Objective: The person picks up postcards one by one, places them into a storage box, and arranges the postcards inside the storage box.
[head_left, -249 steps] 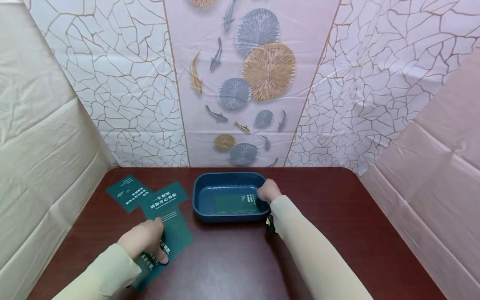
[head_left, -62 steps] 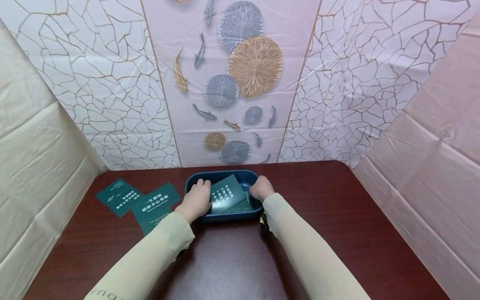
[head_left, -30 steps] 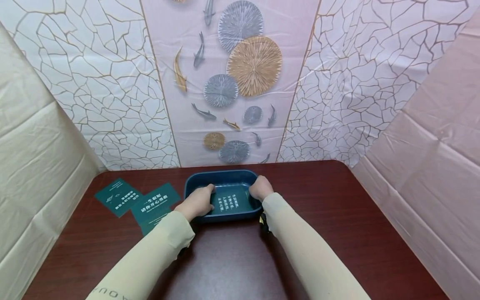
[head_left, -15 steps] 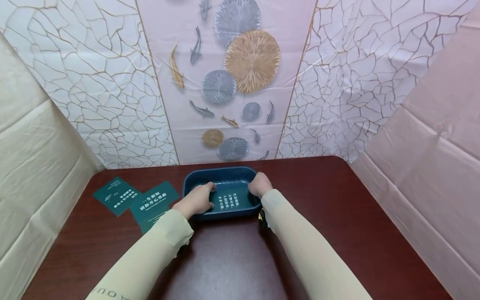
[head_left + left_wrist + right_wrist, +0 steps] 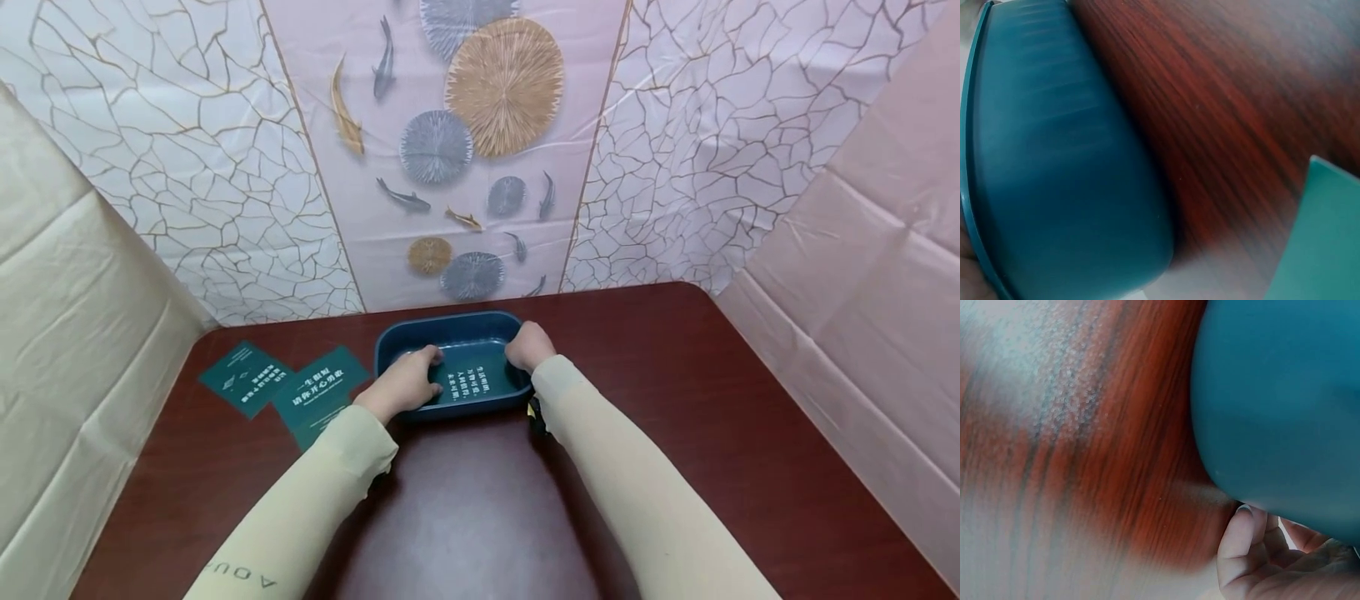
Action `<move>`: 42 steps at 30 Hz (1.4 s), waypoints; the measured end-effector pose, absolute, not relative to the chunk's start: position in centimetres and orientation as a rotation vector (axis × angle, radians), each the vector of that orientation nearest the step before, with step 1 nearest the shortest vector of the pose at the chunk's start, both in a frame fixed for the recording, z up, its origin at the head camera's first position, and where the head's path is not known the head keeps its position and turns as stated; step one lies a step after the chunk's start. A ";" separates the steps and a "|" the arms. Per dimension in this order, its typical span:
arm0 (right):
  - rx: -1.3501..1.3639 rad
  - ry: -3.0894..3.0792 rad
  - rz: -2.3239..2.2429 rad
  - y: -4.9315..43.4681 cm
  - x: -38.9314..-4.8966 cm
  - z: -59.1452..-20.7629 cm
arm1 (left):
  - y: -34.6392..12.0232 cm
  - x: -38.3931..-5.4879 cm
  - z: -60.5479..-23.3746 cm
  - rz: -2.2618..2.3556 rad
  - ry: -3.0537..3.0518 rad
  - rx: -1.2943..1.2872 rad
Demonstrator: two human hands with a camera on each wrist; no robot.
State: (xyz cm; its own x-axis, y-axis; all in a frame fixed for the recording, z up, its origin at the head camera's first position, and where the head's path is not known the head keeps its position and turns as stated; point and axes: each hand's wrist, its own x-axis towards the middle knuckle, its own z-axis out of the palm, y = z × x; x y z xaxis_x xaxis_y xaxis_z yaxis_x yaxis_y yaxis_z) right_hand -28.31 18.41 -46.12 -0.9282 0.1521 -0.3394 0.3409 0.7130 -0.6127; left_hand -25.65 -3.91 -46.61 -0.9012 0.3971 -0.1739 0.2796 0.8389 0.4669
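Note:
A dark blue rounded tray (image 5: 457, 409) stands near the back of the table. Flat in it lies a dark green card (image 5: 480, 377) with white lettering, its left part covered by my left hand (image 5: 403, 382). That hand reaches over the tray's left side, thumb and forefinger spread apart at the card; its other fingers are hidden. My right hand (image 5: 529, 347) grips the tray's right end. In the right wrist view, curled fingers of the right hand (image 5: 1260, 556) sit against the tray's outer wall (image 5: 1279, 406). The left wrist view shows mostly the tray's outside (image 5: 1066, 150).
Left of the tray, two more green printed cards lie on the table: one (image 5: 244, 380) farther left, and another (image 5: 318, 393) overlapping its corner, beside my left sleeve. A patterned cloth (image 5: 435, 208) hangs behind the table (image 5: 660, 383), with pale cloth at both sides.
My left hand took a card from the table's left and laid it in the tray over another card. My right hand stays at the tray's right end. The view has shifted slightly lately.

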 end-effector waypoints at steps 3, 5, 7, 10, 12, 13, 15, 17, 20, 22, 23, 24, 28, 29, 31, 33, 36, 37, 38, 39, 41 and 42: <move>0.389 2.657 -1.002 18.4 -28.3 -46.0 | -3.8 -25.6 -46.4 0.638 2.750 0.506; 0.386 2.659 -0.992 18.4 -28.4 -46.0 | -3.8 -25.5 -46.4 0.636 2.750 0.507; 0.385 2.657 -0.995 18.4 -28.4 -46.1 | -3.8 -25.5 -46.3 0.637 2.753 0.515; 0.382 2.654 -1.003 18.4 -28.5 -46.2 | -3.8 -25.4 -46.3 0.641 2.754 0.528; 0.381 2.655 -1.004 18.5 -28.5 -46.2 | -3.8 -25.4 -46.3 0.651 2.746 0.531; 0.380 2.657 -1.002 18.5 -28.5 -46.2 | -3.7 -25.4 -46.3 0.651 2.745 0.532; 0.380 2.661 -0.995 18.5 -28.5 -46.2 | -3.7 -25.4 -46.2 0.653 2.737 0.533; 0.381 2.662 -0.986 18.6 -28.5 -46.2 | -3.6 -25.5 -46.2 0.646 2.734 0.533; 0.380 2.655 -0.989 18.6 -28.5 -46.3 | -3.6 -25.5 -46.1 0.641 2.732 0.535; 0.376 2.648 -0.996 18.6 -28.5 -46.4 | -3.6 -25.5 -46.1 0.644 2.735 0.540; 0.376 2.645 -1.002 18.6 -28.5 -46.3 | -3.7 -25.5 -46.1 0.653 2.736 0.541; 0.376 2.642 -1.007 18.6 -28.5 -46.3 | -3.8 -25.6 -46.2 0.669 2.739 0.544; 0.376 2.643 -1.008 18.5 -28.5 -46.1 | -4.2 -25.6 -46.0 0.785 2.757 0.563; 0.376 2.643 -1.009 18.4 -28.5 -46.1 | -4.4 -25.5 -45.9 0.819 2.762 0.564; 0.377 2.643 -1.013 18.3 -28.4 -46.0 | -4.8 -25.4 -45.5 0.876 2.778 0.578; 0.374 2.640 -1.020 18.3 -28.4 -46.0 | -5.2 -25.1 -45.1 0.923 2.790 0.592; 0.371 2.630 -1.032 18.4 -28.3 -46.1 | -6.2 -24.3 -44.5 0.967 2.826 0.596; 0.374 2.626 -1.036 18.4 -28.3 -46.1 | -6.6 -24.0 -44.3 0.989 2.842 0.599; 0.373 2.624 -1.038 18.4 -28.4 -46.2 | -7.0 -23.7 -44.0 1.013 2.855 0.596; 0.376 2.622 -1.041 18.5 -28.4 -46.2 | -7.5 -23.4 -43.8 1.036 2.870 0.590; 0.374 2.619 -1.045 18.5 -28.4 -46.2 | -8.5 -22.9 -43.5 1.075 2.896 0.583; 0.375 2.619 -1.044 18.5 -28.4 -46.2 | -9.1 -22.7 -43.4 1.089 2.906 0.575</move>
State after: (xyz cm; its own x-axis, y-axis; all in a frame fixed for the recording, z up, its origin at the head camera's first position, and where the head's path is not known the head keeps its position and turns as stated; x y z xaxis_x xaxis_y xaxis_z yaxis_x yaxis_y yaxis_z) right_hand -28.42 18.52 -46.15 -0.9223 0.1299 -0.3639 0.3447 0.7023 -0.6228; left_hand -22.68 -9.10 -43.44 -0.9335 0.3303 0.1396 0.3407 0.6955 0.6326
